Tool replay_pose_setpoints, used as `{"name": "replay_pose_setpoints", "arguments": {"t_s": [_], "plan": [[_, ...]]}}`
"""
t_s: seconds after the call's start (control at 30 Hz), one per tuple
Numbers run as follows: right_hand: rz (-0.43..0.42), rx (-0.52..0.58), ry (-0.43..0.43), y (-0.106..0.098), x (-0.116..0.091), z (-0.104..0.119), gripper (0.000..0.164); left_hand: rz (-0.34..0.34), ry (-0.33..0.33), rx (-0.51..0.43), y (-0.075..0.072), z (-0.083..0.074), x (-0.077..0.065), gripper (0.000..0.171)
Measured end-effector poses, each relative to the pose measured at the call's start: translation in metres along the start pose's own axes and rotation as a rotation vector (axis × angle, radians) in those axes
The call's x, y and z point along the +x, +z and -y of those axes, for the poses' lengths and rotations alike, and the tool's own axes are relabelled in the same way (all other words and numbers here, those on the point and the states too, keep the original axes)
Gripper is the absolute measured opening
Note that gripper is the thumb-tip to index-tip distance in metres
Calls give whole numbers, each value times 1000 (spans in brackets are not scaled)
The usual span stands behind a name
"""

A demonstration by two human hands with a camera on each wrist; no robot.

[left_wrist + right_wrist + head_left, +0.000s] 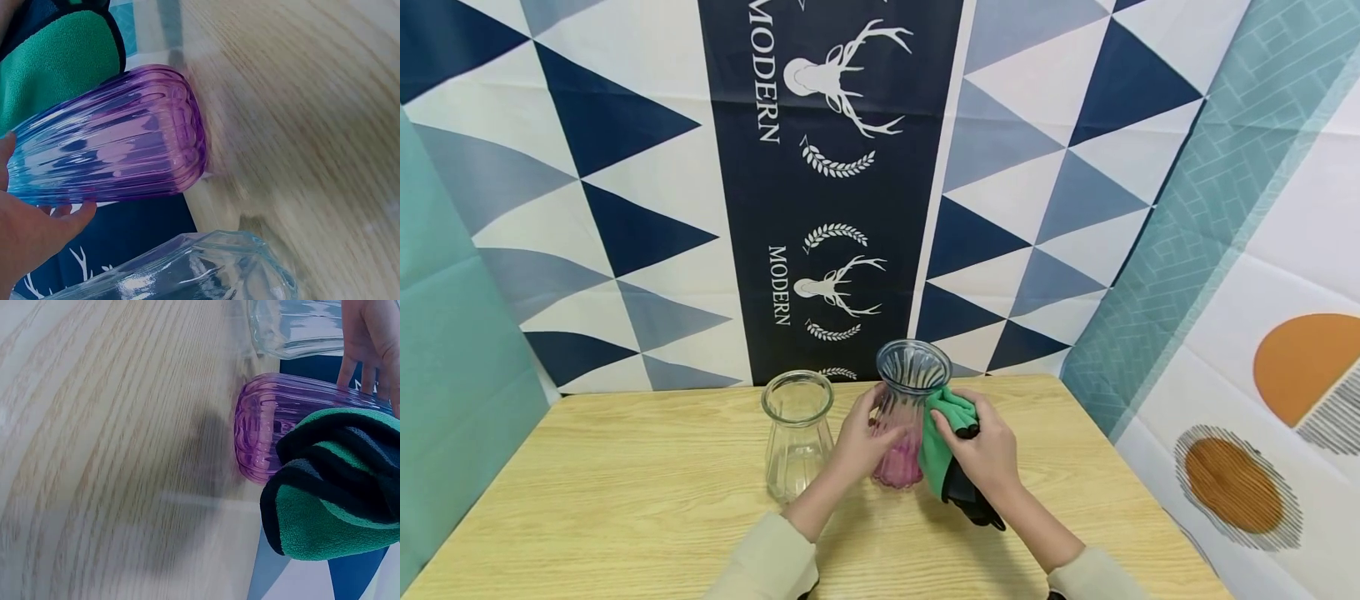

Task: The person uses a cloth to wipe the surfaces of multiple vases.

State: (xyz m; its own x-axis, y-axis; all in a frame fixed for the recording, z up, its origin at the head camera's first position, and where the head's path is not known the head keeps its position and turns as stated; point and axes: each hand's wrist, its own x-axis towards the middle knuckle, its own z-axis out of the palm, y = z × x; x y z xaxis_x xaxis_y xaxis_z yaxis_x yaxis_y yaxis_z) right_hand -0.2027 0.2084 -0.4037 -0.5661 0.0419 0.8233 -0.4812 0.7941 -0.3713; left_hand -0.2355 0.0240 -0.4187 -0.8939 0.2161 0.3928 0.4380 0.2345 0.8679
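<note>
- The pink and blue vase (907, 415) is held upright near the back of the wooden table (625, 492).
- Its side is gripped by the left hand (857, 439), with the thumb and fingers set around the glass.
- A green cloth (934, 460) with black edges is pinched by the right hand (990, 443) and held against the vase's right side.
- The clear vase (797, 457) is left standing on the table, just beside the left hand, touched by neither hand.
</note>
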Motion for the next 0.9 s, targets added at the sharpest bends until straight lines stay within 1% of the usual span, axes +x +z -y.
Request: {"name": "replay_pose_setpoints", "arguments": {"t_s": [0.13,0.4,0.67,0.8,0.9], "plan": [[10,-12,-13,2,-3,-1,43,-7,16,12,1,0,1,66],[83,-56,-47,4,-18,-6,44,3,-3,14,0,-4,1,67],[176,-102,-29,8,-37,-16,42,9,-15,37,-2,-8,1,69],[174,-96,-41,8,-40,-19,42,5,-27,51,-2,-9,0,73],[142,-75,-59,8,-36,-21,43,-3,-37,66,-2,-9,0,77]]}}
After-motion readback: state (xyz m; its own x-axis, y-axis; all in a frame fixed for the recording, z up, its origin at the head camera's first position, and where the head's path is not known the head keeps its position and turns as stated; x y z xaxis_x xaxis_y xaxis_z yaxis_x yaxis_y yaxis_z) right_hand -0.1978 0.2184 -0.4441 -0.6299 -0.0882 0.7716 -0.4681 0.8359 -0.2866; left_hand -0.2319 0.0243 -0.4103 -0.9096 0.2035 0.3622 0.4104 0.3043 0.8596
